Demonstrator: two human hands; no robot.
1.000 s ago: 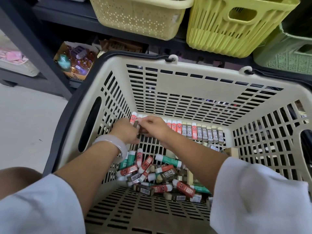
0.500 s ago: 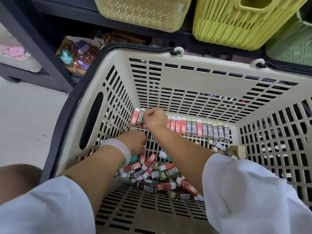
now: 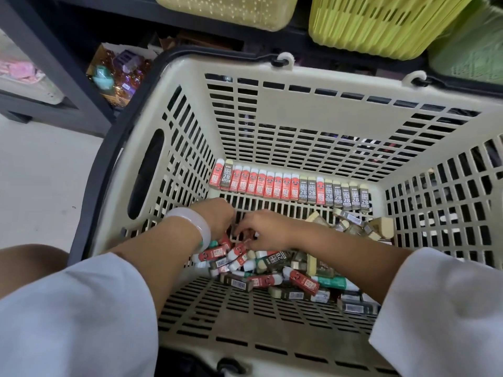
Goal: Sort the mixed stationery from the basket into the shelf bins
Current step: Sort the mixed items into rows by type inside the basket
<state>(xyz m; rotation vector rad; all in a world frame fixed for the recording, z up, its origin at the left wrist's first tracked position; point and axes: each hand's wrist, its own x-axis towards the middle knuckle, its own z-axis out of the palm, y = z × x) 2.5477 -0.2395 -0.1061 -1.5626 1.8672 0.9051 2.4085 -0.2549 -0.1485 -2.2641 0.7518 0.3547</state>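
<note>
1. Now lower than half a second ago: right hand [image 3: 268, 229] gone from the row of erasers [image 3: 288, 186] at the basket's [image 3: 299, 85] 12 o'clock wall, down beside the left hand [image 3: 217, 216] over the loose pile [image 3: 285, 278] near the floor's middle. Row fully uncovered as a result.
2. Counted: two hands, one pale bangle [image 3: 190, 221] on the left wrist, three shelf bins [image 3: 375, 23] beyond the basket at 12 o'clock. About eighteen erasers in the row, roughly ten red and eight grey. Pile too tangled to count.
3. Look of the erasers: small blocks in paper sleeves, red with a cartoon face or grey marked 2B, white or cream ends showing. Upright and side by side in the row; flat and criss-crossed in the pile, a few green among them. Bare tan blocks [image 3: 381, 227] at 3 o'clock.
4. Both hands curled down onto the pile, fingertips hidden; cannot tell whether either grips anything.
</note>
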